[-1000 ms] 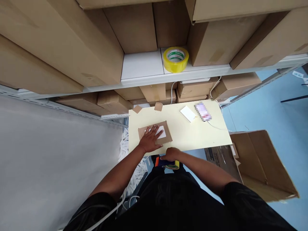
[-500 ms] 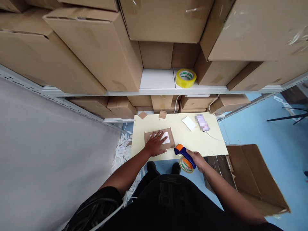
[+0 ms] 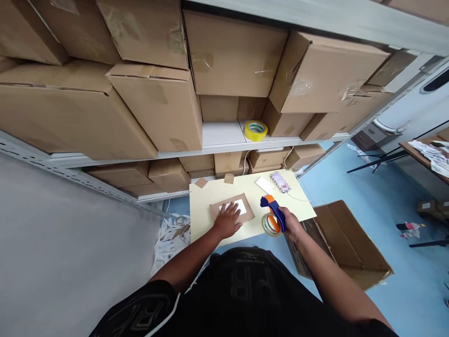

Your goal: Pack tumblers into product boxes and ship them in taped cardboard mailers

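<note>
My left hand (image 3: 227, 221) lies flat with fingers spread on a small flat cardboard box (image 3: 248, 213) that bears a white label (image 3: 241, 205). The box rests on the pale yellow table (image 3: 199, 224). In my right hand (image 3: 289, 222) is a blue and orange tape dispenser (image 3: 277, 213), gripped by its handle. A roll of tape (image 3: 267, 229) sits in the dispenser, which is held up to the right of the box, apart from it. My fingers partly cover the label.
On the table lie a white box (image 3: 264, 185), a blurred-out phone-like item (image 3: 280, 181) and cardboard scraps (image 3: 201, 182). Behind stands a shelf (image 3: 224, 149) of cartons with a yellow tape roll (image 3: 256, 131). A large open carton (image 3: 351, 243) stands on the right.
My right hand has lifted the tape dispenser up and away from the box's right edge. The left hand stays on the box. The camera view has tilted up and turned right.
</note>
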Demonstrator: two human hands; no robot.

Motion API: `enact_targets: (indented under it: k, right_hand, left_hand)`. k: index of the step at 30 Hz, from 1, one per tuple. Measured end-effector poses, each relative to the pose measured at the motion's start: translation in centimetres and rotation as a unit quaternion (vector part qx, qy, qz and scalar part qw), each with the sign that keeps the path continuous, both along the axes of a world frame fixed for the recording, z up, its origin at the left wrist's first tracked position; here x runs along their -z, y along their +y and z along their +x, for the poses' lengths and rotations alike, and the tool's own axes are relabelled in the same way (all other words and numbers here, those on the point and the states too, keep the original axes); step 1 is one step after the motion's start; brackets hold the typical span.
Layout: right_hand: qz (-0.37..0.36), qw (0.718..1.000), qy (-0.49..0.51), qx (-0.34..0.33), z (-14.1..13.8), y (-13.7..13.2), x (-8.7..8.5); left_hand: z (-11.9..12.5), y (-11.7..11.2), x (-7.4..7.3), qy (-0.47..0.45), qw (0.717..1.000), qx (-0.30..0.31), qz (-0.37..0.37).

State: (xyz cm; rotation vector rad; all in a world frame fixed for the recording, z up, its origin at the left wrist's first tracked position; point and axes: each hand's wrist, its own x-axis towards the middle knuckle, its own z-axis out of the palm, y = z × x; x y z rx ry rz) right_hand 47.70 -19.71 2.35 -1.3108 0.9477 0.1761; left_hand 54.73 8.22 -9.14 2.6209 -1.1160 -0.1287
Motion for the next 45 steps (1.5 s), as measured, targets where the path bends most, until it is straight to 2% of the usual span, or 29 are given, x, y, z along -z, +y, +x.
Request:
enact_targets:
  k: [3,5,7,8,10,13,15,16,18,21,25,28,31,33,34,35,37,40,41,43,45]
  right_hand:
    - [-0.031,0.999,-0.029,-0.001,2.6,0.2,-2.0]
    - [-0.069,0.994,-0.086,-0.019,5.1,0.3,-3.9]
    - [-0.144,0.974,-0.160,-0.070,8.2,0.6,-6.4]
    - [-0.200,0.953,-0.196,-0.112,9.9,0.9,-7.7]
    - [-0.338,0.881,-0.257,-0.207,13.5,1.9,-10.5]
    - [-0.540,0.715,-0.306,-0.322,19.1,4.7,-14.1]
    - [-0.623,0.613,-0.324,-0.362,22.6,7.0,-15.5]
    - [-0.647,0.577,-0.327,-0.377,24.2,8.1,-15.8]
    - [-0.672,0.529,-0.327,-0.403,27.0,10.2,-15.7]
    - [-0.678,0.500,-0.323,-0.431,30.1,12.3,-14.3]
    - [-0.680,0.512,-0.296,-0.434,32.1,13.0,-12.4]
    - [-0.674,0.524,-0.307,-0.420,32.1,12.9,-12.5]
    - [-0.658,0.540,-0.358,-0.383,30.7,12.1,-13.1]
    - [-0.638,0.568,-0.388,-0.345,28.8,10.9,-12.5]
    - [-0.623,0.589,-0.395,-0.329,27.5,10.1,-11.7]
    - [-0.603,0.614,-0.395,-0.320,25.9,9.1,-10.5]
    - [-0.549,0.680,-0.372,-0.313,22.1,7.0,-7.0]
    - [-0.437,0.802,-0.238,-0.331,15.2,4.1,0.0]
    - [-0.399,0.833,-0.185,-0.335,12.9,3.4,2.3]
    - [-0.335,0.874,-0.094,-0.340,9.0,2.6,6.4]
    - [-0.286,0.894,-0.036,-0.342,6.3,2.5,9.2]
  left_hand:
    - [-0.3,1.3,-0.5,-0.002,0.999,-0.032,0.002]
    - [-0.6,2.3,-0.5,-0.009,0.997,-0.072,-0.002]
    - [-1.1,3.2,-0.3,-0.016,0.993,-0.114,-0.009]
    - [-1.4,3.5,-0.1,-0.017,0.991,-0.133,-0.012]
    - [-2.0,3.8,0.2,-0.010,0.986,-0.163,-0.011]
    - [-2.6,3.7,0.4,0.008,0.982,-0.189,0.002]
    - [-2.8,3.5,0.3,0.018,0.981,-0.194,0.013]
    - [-2.8,3.4,0.2,0.023,0.981,-0.194,0.018]
    - [-2.8,3.3,0.0,0.026,0.981,-0.192,0.024]
    - [-2.9,3.3,-0.2,0.019,0.981,-0.191,0.029]
    - [-3.1,3.4,0.0,0.016,0.981,-0.192,0.027]
    - [-3.1,3.4,0.1,0.020,0.981,-0.190,0.023]
    - [-3.0,3.5,0.1,0.028,0.982,-0.187,0.018]
    - [-2.9,3.5,0.3,0.033,0.982,-0.185,0.012]
    - [-2.9,3.6,0.4,0.035,0.982,-0.183,0.008]
    - [-2.8,3.7,0.5,0.036,0.983,-0.181,0.003]
    - [-2.6,3.9,0.9,0.039,0.984,-0.176,-0.007]
    - [-2.3,4.2,1.1,0.041,0.986,-0.162,-0.028]
    - [-2.2,4.3,1.1,0.042,0.986,-0.158,-0.036]
    - [-2.0,4.4,1.0,0.043,0.986,-0.152,-0.056]
    - [-1.8,4.4,0.8,0.045,0.983,-0.160,-0.083]
